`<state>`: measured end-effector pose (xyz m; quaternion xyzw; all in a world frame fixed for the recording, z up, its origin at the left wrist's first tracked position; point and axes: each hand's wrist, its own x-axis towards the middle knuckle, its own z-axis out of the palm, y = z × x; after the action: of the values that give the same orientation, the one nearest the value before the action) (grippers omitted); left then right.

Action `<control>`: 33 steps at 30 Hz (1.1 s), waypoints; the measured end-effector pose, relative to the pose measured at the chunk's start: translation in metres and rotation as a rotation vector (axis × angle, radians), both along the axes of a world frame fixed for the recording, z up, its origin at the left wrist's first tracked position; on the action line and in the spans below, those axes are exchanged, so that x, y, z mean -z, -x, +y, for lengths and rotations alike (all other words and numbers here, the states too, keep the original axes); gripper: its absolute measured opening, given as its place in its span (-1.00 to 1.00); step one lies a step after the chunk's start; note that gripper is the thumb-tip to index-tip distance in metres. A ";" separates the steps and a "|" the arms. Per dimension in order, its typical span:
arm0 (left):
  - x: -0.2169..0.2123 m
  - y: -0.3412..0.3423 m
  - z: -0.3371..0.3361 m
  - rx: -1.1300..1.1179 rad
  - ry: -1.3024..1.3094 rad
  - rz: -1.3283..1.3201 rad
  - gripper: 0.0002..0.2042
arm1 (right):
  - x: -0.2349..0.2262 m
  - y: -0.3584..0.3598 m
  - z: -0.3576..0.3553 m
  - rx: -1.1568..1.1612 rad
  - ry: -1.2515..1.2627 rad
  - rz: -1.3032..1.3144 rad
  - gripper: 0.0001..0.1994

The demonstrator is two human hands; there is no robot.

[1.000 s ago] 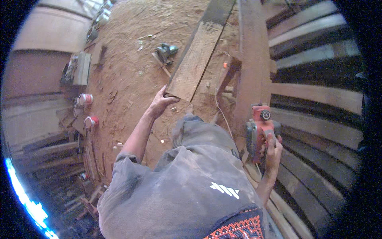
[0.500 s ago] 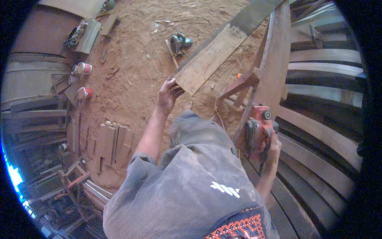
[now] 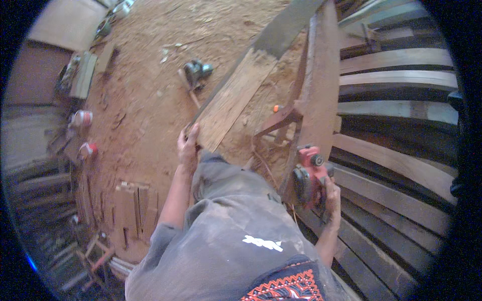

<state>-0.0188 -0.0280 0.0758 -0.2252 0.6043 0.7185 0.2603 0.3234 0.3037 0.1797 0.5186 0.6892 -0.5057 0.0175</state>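
Plank point(image 3: 236, 98) pale, rough (far end grey), left hand point(image 3: 188, 145) gripping end.

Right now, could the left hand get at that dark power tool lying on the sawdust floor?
Probably not: the left hand grips the plank's near end, and the power tool lies well beyond it.

Dusty grey short-sleeved shirt point(image 3: 236, 241) (small white mark on it), red-and-black patterned band point(image 3: 286, 288) below, bare forearms.

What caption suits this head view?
Left hand grips a wooden plank's end; right hand holds a red electric planer.
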 end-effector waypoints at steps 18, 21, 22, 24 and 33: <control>0.046 0.261 -0.084 -0.226 -0.059 0.099 -0.06 | 0.005 0.253 0.005 0.128 -0.682 -0.106 -0.69; 0.053 0.288 -0.080 -0.183 0.094 0.100 -0.16 | 0.021 0.334 0.024 0.007 -0.526 -0.037 -0.72; 0.056 0.294 -0.079 -0.177 0.137 0.165 -0.19 | 0.030 0.360 0.033 -0.035 -0.483 -0.018 -0.73; 0.062 0.304 -0.075 -0.185 0.228 0.179 -0.22 | 0.052 0.412 0.063 -0.043 -0.365 0.069 -0.72; 0.035 0.359 -0.079 -0.157 0.336 -0.044 -0.26 | 0.142 0.646 0.241 0.292 0.453 0.379 -0.12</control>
<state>-0.3778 -0.1070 0.0406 -0.3276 0.6907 0.6203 0.1752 -0.3221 0.5445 0.0376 0.4918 0.4684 -0.7307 -0.0688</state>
